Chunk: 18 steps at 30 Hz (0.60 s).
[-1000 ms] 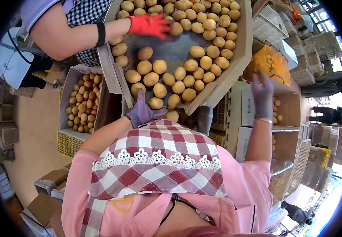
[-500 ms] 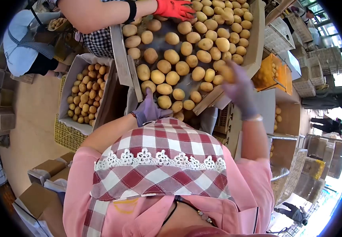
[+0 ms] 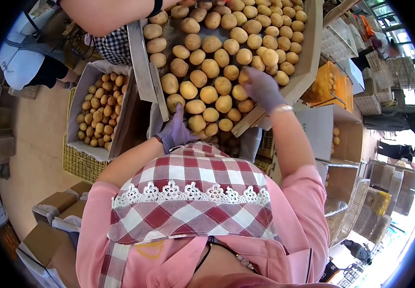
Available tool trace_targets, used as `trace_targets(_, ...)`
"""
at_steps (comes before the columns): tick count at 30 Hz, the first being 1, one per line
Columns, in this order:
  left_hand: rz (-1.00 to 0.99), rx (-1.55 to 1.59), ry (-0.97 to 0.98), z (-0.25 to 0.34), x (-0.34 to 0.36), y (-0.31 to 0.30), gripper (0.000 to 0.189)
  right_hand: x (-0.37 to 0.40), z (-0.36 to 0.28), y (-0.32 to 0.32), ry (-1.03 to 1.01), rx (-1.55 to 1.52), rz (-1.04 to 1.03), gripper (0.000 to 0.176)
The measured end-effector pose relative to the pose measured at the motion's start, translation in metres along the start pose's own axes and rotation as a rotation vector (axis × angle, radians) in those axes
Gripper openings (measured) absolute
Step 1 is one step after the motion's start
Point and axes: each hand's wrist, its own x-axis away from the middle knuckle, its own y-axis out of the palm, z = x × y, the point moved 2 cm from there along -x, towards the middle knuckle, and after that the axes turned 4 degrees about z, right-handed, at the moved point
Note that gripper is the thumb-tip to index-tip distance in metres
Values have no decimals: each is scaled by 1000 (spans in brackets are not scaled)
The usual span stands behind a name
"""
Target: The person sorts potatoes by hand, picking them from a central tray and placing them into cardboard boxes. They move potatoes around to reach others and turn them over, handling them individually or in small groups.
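Many round, yellow-brown fruits (image 3: 209, 94) lie on a dark sorting tray with wooden side boards (image 3: 140, 62). At the tray's near left corner, my left hand (image 3: 176, 132) in a purple glove has its thumb stretched up against one fruit (image 3: 174, 102); its other fingers spread low beside the near edge. My right hand (image 3: 263, 90), also gloved in purple, reaches over the tray's right part. Its bent fingers close about a fruit (image 3: 243, 77), which the hand partly covers.
A lined crate of fruit (image 3: 100, 110) stands left on yellow plastic crates (image 3: 80, 161). An orange crate (image 3: 339, 91) and cardboard boxes (image 3: 349, 139) are on the right. A co-worker's arm (image 3: 106, 14) crosses the tray's far left; another person (image 3: 30, 53) bends beyond.
My right hand has moved left and down among the fruits; earlier it was raised with a fruit. The co-worker's red glove has moved almost out of view. My left hand stays near its corner.
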Motion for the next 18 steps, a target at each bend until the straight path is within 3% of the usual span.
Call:
trace_targets(1, -29, -30, 10, 0, 1, -5, 91, -11, -16, 18, 9, 169, -221, 40)
trace_targets(2, -55, -179, 74, -1, 4, -6, 91, -18, -29, 20, 82, 221, -296, 41)
trace_targets(3, 141, -11, 35, 3, 20, 8, 98, -23, -38, 19, 152, 271, -371, 42)
trace_targets(5, 153, 63, 36, -7, -1, -31, 104, -24, -30, 12, 49, 165, -318, 43)
trace_targets(8, 223, 107, 71, -7, 13, -11, 106, -22, -22, 3, -5, -50, -406, 50)
trace_targets(11, -4, 281, 16, -8, -4, -21, 101, 5, -26, 16, -56, -194, -345, 53)
trace_targets(15, 97, 248, 71, -6, 3, -14, 79, 18, -20, 3, -24, -572, -117, 51)
trace_targets(18, 4, 182, -2, -7, 6, -12, 65, -7, -27, -6, -54, -678, 94, 48)
